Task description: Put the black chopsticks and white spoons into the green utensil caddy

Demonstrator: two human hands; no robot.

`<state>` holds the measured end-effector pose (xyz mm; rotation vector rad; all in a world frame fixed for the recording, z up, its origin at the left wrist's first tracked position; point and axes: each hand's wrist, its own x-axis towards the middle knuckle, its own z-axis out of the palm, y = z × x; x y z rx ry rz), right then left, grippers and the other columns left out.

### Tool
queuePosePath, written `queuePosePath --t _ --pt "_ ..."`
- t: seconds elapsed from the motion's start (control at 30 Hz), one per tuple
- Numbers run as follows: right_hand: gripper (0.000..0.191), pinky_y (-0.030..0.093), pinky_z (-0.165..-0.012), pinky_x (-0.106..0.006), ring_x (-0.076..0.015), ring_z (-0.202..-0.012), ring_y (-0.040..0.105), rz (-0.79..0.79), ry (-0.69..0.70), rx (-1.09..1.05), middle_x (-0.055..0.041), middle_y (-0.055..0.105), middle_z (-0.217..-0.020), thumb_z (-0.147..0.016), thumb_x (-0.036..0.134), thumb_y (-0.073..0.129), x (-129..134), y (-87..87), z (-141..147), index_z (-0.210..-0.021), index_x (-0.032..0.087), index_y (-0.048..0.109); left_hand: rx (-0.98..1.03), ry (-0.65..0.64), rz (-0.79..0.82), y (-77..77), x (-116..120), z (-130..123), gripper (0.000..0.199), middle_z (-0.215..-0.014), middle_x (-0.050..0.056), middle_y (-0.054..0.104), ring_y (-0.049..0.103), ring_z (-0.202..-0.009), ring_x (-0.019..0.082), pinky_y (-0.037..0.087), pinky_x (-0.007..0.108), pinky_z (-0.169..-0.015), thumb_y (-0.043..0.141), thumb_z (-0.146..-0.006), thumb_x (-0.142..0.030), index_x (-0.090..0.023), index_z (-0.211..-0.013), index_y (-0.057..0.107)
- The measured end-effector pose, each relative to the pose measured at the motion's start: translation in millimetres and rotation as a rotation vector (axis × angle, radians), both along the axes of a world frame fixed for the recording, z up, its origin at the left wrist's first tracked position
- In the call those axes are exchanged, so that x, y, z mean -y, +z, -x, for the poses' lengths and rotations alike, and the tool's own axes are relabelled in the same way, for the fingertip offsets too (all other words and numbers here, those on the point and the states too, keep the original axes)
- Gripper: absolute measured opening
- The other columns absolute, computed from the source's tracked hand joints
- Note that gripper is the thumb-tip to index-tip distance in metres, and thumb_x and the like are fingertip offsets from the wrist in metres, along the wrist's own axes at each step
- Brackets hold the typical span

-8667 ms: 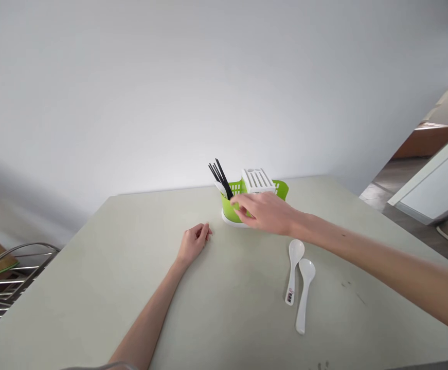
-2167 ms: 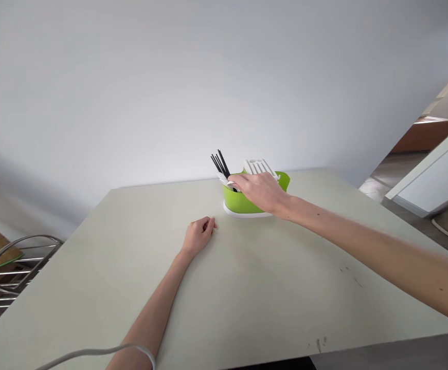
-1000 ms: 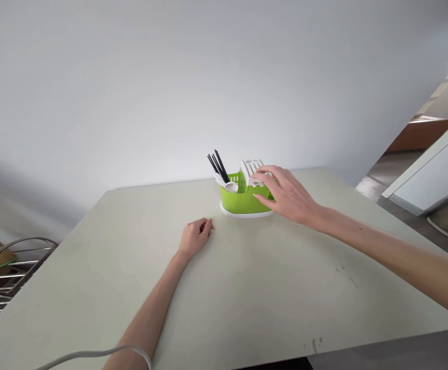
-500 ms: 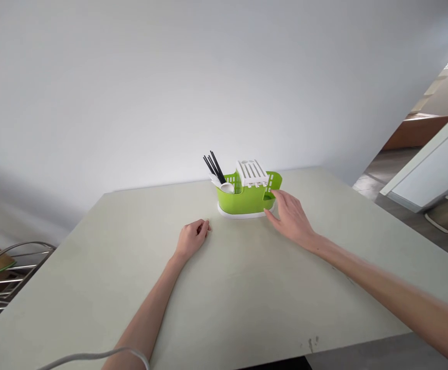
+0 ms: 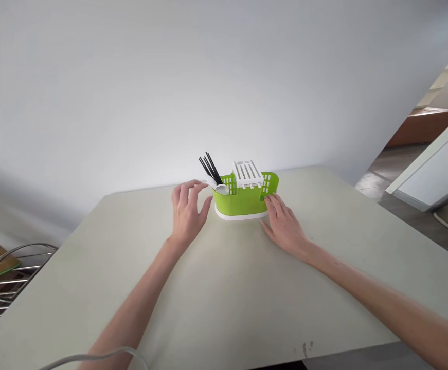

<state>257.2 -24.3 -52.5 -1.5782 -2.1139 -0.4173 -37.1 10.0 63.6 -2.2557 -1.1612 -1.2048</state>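
Observation:
A green utensil holder (image 5: 243, 201) with a white base stands near the table's back edge. Several black chopsticks (image 5: 210, 168) and white spoons (image 5: 221, 189) lean out of its left compartment. A white slotted rack (image 5: 247, 173) sits over its middle. My left hand (image 5: 193, 203) is open at the holder's left end, its fingers apart and close to the spoons. At the right end, my right hand (image 5: 273, 209) is open, with its fingertips by the holder's lower front corner.
The pale table (image 5: 224, 288) reaches back to a white wall. A metal rack (image 5: 11, 277) stands beyond the left edge. A cable (image 5: 100, 354) crosses my left forearm. To the right is a white panel (image 5: 435, 159).
My left hand has opened from a loose fist and moved up to the holder's left end. My right hand has shifted slightly down and left. The view has shifted a little.

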Motion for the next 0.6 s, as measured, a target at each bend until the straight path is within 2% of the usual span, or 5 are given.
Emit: queuePosePath --t 0.07,0.17,0.33,0.6 --pt "0.075 0.045 -0.115 -0.054 -0.037 -0.158 0.026 0.007 0.004 0.009 -0.0254 0.038 -0.163 -0.107 0.033 0.035 0 0.4 0 -0.168 0.007 0.0 -0.084 -0.032 0.016 17.9 -6 -12 0.035 -0.135 0.013 0.066 0.051 -0.128 0.032 0.041 0.05 -0.108 0.059 -0.101 -0.031 -0.024 -0.136 0.059" --pt "0.075 0.047 -0.112 -0.054 -0.0367 -0.159 0.024 0.022 0.0 0.02 -0.026 0.036 -0.165 -0.107 0.031 0.033 1 1.7 0 -0.168 0.007 -0.004 -0.187 -0.056 0.081 31.4 -15 -23 0.038 -0.132 0.011 0.071 0.048 -0.136 0.034 0.038 0.052 -0.109 0.058 -0.101 -0.029 -0.024 -0.139 0.059" --pt "0.076 0.051 -0.107 -0.052 -0.0364 -0.159 0.022 0.038 -0.023 0.019 -0.0266 0.034 -0.166 -0.107 0.029 0.033 1 2.9 1 -0.167 0.005 -0.006 -0.265 -0.102 0.154 33.8 -21 -32 0.031 -0.112 0.007 0.079 0.048 -0.14 0.034 0.032 0.056 -0.113 0.055 -0.099 -0.02 -0.026 -0.125 0.07" --pt "0.075 0.054 -0.104 -0.05 -0.0354 -0.159 0.022 0.046 -0.012 0.001 -0.0266 0.034 -0.166 -0.105 0.025 0.034 2 6.9 0 -0.168 0.006 -0.002 -0.221 -0.104 0.205 36.6 -23 -38 0.028 -0.104 0.006 0.081 0.055 -0.134 0.033 0.036 0.056 -0.111 0.052 -0.099 -0.02 -0.027 -0.111 0.076"
